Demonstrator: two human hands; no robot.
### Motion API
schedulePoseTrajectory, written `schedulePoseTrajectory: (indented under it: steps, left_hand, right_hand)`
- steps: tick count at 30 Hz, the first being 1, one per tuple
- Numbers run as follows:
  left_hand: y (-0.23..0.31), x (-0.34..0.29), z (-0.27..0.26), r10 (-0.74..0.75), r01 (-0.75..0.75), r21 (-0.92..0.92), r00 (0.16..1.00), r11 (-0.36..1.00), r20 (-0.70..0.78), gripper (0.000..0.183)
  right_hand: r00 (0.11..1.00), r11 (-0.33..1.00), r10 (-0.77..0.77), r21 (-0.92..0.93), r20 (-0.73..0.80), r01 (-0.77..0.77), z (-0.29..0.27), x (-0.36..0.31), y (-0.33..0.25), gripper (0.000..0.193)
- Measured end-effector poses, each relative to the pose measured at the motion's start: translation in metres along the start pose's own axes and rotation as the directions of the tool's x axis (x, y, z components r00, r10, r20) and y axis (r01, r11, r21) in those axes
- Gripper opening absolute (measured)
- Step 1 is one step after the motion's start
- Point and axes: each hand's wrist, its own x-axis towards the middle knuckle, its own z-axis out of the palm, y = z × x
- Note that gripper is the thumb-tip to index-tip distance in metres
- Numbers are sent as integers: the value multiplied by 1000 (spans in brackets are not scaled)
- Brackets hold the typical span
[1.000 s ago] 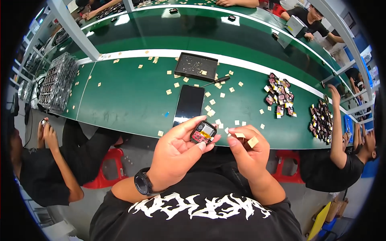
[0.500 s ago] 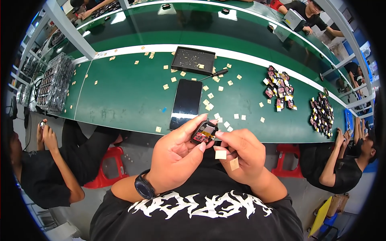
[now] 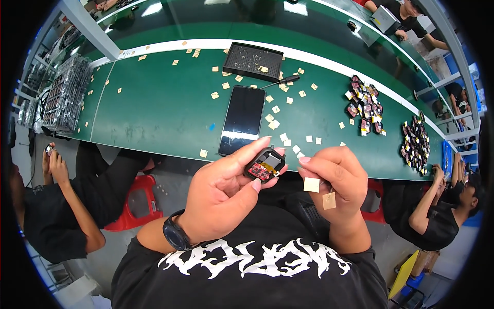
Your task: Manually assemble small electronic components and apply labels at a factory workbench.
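Observation:
My left hand [image 3: 218,193] is closed around a small black watch-like case [image 3: 265,166]. The case is open towards me and shows a red circuit board and a silvery block with amber film. To its right, apart from it, my right hand [image 3: 334,180] has thumb and forefinger pinched together; whatever sits between their tips is too small to make out. A pale square piece [image 3: 311,184] and a tan square piece [image 3: 329,200] cling to the lower fingers of that hand. Beyond my hands a dark phone [image 3: 243,119] lies flat on the green table [image 3: 159,103].
Small cream squares [image 3: 276,109] lie scattered over the table. A black tray [image 3: 253,61] and a screwdriver [image 3: 289,79] are at the back. Two piles of small devices [image 3: 365,105] lie right, stacked clear trays [image 3: 67,95] left. People sit on both sides, near red stools [image 3: 136,203].
My right hand has drawn away to the right from the black case, carrying the two squares. The left hand still holds the case, slightly turned. The whole view has shifted a little.

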Motion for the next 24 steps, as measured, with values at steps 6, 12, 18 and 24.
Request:
schedulePoseTrajectory:
  steps: [6, 12, 18, 24]
  left_hand:
    - [-1, 0, -12, 5, -30, 231, 994, 972, 110, 55]
    - [-2, 8, -14, 60, -74, 320, 997, 944, 55, 50]
    - [-12, 12, -81, 228, -34, 710, 957, 704, -181, 34]
    - [4, 13, -238, 274, 309, 732, 783, 607, -558, 28]
  right_hand:
    - [999, 998, -36, -42, 6, 37, 2, 2, 6, 30]
    - [997, 997, -44, -56, 64, 47, -8, 3, 23, 25]
    - [850, 826, 492, -410, 188, -387, -63, -26, 112, 18]
    - [890, 589, 396, -681, -227, -435, -69, -13, 162, 30]
